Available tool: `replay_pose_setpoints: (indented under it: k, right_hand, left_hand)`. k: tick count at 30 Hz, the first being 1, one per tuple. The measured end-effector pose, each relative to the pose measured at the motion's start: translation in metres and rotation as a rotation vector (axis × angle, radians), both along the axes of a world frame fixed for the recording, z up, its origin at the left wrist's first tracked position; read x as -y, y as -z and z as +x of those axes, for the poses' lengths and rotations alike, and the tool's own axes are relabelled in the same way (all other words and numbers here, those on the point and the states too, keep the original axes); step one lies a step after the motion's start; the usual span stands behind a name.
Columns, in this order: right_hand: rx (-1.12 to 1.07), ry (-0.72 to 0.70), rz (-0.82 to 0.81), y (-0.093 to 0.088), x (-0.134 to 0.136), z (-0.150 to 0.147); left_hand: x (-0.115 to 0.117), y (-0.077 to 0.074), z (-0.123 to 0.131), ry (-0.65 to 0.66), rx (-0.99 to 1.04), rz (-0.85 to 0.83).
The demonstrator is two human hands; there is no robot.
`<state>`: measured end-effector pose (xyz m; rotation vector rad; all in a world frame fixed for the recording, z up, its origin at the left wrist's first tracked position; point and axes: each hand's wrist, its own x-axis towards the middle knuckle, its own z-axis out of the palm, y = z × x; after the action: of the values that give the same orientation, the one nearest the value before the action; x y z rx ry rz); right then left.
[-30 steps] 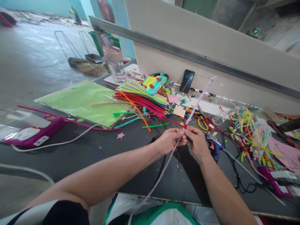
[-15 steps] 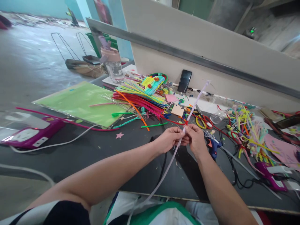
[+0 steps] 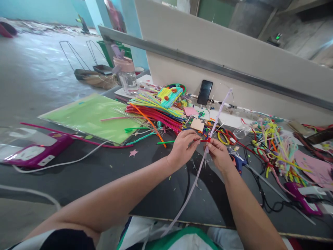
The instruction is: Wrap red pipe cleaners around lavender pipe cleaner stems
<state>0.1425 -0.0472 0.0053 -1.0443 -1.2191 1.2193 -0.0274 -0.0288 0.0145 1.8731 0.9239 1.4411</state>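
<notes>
Over the middle of the table, my right hand pinches a lilac pipe cleaner whose fuzzy end points up and away. Its long tail hangs down toward my lap. A short red pipe cleaner is wrapped around the lilac one just above my right fingertips. The fingers of my left hand are closed on the red one's free end, stretched out to the left. A green pipe cleaner lies beside my left hand. To the right of my right hand rests a blue glue gun.
Bundled coloured pipe cleaners lie behind a green sheet in plastic. A phone leans on the back panel, left of which stands a water bottle. Purple power strips and a pile of pipe cleaner scraps flank the workspace.
My left hand has moved left from the lilac pipe cleaner and now grips the red one's end. My right hand still holds the lilac pipe cleaner at the red wrap.
</notes>
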Motion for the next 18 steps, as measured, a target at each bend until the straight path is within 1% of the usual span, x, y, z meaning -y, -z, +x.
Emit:
replay_pose_setpoints:
  k: [2,4,6,9,13,15,18]
  right_hand:
    - [0.008,-0.041,0.015,-0.002,0.002,-0.001]
    - [0.003,-0.071,0.022,-0.003,0.004,-0.002]
    - [0.002,-0.085,0.021,-0.003,0.005,-0.005]
    - [0.007,-0.04,0.031,-0.002,0.006,-0.009]
    - [0.039,0.098,0.057,-0.001,0.008,-0.018]
    - [0.129,0.17,0.088,0.0,0.009,-0.022]
    - [0.296,0.274,0.156,0.003,0.011,-0.025]
  left_hand:
    - [-0.002,-0.001,0.0,0.086,-0.022,-0.012]
    - [-0.001,-0.002,0.002,0.16,-0.041,-0.064]
    - [0.002,-0.003,0.002,0.177,-0.048,-0.115]
    - [0.006,-0.009,0.003,0.135,-0.045,-0.132]
    - [0.01,-0.012,0.006,0.023,-0.059,-0.129]
    - [0.011,-0.01,0.008,-0.024,-0.057,-0.16]
    - [0.013,-0.007,0.01,-0.052,-0.065,-0.207]
